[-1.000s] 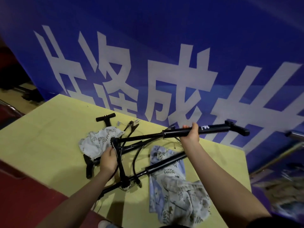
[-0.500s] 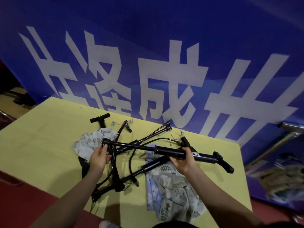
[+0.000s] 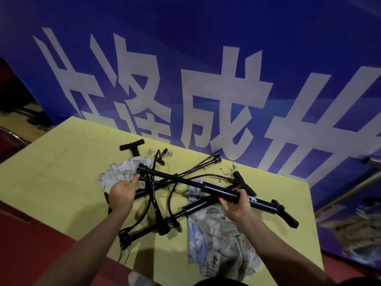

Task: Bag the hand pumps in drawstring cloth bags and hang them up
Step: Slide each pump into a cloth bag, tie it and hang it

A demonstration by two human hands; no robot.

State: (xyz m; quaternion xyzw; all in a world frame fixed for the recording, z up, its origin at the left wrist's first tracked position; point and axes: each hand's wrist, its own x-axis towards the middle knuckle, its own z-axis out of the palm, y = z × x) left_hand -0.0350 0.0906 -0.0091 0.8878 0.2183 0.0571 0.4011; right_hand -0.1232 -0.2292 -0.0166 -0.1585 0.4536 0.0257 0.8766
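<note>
Black pump (image 3: 218, 189) up off the yellow tabletop (image 3: 61, 162), held across the pile! Right hand (image 3: 237, 205) is wrapped round the fat barrel near its middle, fingers curled under it; left hand (image 3: 121, 193) reaches for the thin rod end, thumb and fingers pinching at the hose there, though exactly what they pinch is hard to tell. T-handle end sticks out low to the right, past the right wrist. Under it lies a tangle: a second pump (image 3: 175, 218) running diagonally toward the near edge, hoses looping between, and a third pump's handle (image 3: 132, 145) poking out at the back beside the pale leafy bag (image 3: 123, 172). That pump sits partly inside its bag. A bigger blue-grey bag (image 3: 218, 240) lies crumpled just below the right hand, touching the second pump. Small metal fittings (image 3: 223, 176) sit near the blue banner (image 3: 206, 69).

My read: this is the pick-and-tidy step, nothing hung yet. Next calls for taming the loose hose against the barrel, finding the blue-grey bag's mouth, and sliding this pump in one end first, without snagging the hoses below
</note>
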